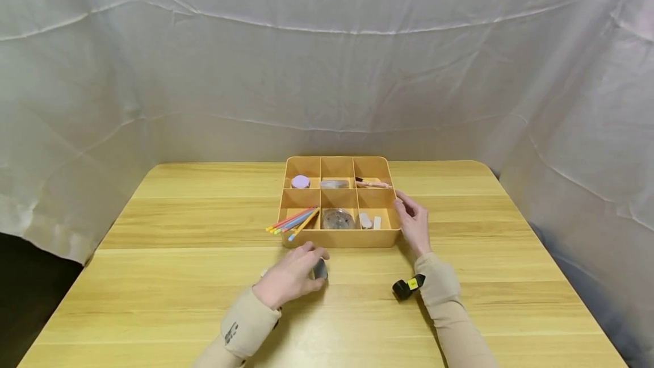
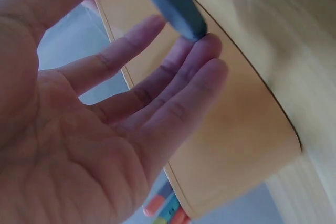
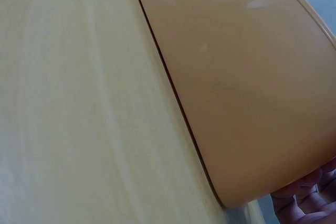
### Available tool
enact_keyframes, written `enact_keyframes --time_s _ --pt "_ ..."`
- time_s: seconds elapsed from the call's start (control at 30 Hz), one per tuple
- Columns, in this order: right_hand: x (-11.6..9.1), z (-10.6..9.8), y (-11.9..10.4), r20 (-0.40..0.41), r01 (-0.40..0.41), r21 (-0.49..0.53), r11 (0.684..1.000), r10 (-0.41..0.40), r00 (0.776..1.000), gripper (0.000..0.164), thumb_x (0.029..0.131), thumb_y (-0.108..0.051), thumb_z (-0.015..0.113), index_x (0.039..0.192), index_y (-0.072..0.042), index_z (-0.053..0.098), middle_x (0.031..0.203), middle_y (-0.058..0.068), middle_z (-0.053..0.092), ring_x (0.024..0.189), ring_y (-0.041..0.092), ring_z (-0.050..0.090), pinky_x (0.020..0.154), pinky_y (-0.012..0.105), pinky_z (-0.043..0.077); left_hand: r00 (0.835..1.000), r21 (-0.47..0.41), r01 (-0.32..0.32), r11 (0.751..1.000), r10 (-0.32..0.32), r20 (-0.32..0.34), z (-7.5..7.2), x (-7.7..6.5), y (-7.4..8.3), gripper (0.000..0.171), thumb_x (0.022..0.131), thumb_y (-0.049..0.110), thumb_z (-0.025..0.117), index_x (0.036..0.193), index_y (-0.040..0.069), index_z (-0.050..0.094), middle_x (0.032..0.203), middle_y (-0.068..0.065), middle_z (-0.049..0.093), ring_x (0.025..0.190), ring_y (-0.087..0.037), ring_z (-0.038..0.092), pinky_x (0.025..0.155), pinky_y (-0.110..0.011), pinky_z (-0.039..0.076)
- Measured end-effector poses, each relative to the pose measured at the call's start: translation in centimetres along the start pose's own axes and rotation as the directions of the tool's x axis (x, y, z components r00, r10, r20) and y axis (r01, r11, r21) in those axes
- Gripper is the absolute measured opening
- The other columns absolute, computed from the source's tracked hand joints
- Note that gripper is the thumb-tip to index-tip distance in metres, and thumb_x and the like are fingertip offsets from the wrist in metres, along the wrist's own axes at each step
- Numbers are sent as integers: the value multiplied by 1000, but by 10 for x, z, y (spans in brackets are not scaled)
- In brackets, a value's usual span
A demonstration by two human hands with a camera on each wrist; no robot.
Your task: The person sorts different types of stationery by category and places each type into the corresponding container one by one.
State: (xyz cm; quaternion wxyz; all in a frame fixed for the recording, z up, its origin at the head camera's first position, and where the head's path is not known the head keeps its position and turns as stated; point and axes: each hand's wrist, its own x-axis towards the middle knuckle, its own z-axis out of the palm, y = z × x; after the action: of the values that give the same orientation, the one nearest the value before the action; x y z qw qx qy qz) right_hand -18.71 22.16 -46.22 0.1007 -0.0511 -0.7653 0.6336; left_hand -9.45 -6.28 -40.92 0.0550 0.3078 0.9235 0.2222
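Note:
My left hand (image 1: 292,274) is in front of the tan divided tray (image 1: 347,238), holding a small grey-blue block (image 1: 320,269) between thumb and fingertips. In the left wrist view, the block (image 2: 176,6) looks smooth with rounded ends, and the other fingers are spread beside it. At the tray's right side, my right hand (image 1: 416,226) grips the wall near the rim. Its curled fingers (image 3: 310,187) show at the lower corner of the right wrist view, against the tray's outer wall (image 3: 247,93); the thumb is hidden there.
Colored pencils (image 1: 296,221) stick out over the tray's front left. Other compartments hold a lilac round item (image 1: 300,182), a clear bag-like item (image 1: 334,184), slim pens (image 1: 374,184), a clear round container (image 1: 338,218) and white pieces (image 1: 365,221). Grey cloth (image 1: 327,84) hangs behind the wooden table (image 1: 184,277).

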Motion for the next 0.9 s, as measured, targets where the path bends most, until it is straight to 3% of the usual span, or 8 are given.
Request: enact_keyframes --time_s 0.17,0.43,0.7,0.9 --pt "-1 0 -1 2 -2 10 1000 2 1000 39 105 -15 51 141 1 55 142 28 56 94 -9 55 82 8 46 998 -46 -66 997 65 -25 2 3 6 36 91 15 74 123 2 64 103 -8 60 81 -13 54 70 -19 51" --pt "0 0 0 -1 7 2 1000 -7 1000 40 105 -16 52 141 1 56 141 28 57 92 -11 54 83 9 47 985 -62 -148 987 141 -100 -6 12 21 31 99 17 63 127 3 63 112 -10 57 92 -16 59 79 -23 55" --pt "0 0 1 -8 18 15 1000 -18 1000 39 105 -14 53 139 3 56 139 30 58 91 -11 54 81 9 47 977 -41 -138 990 130 -167 -15 27 25 35 100 17 62 131 3 61 115 -13 55 92 -17 55 75 -24 52" --pt "0 0 0 -8 26 17 1000 -26 1000 38 105 -13 53 139 3 57 138 29 59 92 -9 54 81 10 46 959 -26 -142 989 131 -250 -15 43 25 31 99 15 64 129 6 63 119 -14 55 99 -21 56 79 -30 54"
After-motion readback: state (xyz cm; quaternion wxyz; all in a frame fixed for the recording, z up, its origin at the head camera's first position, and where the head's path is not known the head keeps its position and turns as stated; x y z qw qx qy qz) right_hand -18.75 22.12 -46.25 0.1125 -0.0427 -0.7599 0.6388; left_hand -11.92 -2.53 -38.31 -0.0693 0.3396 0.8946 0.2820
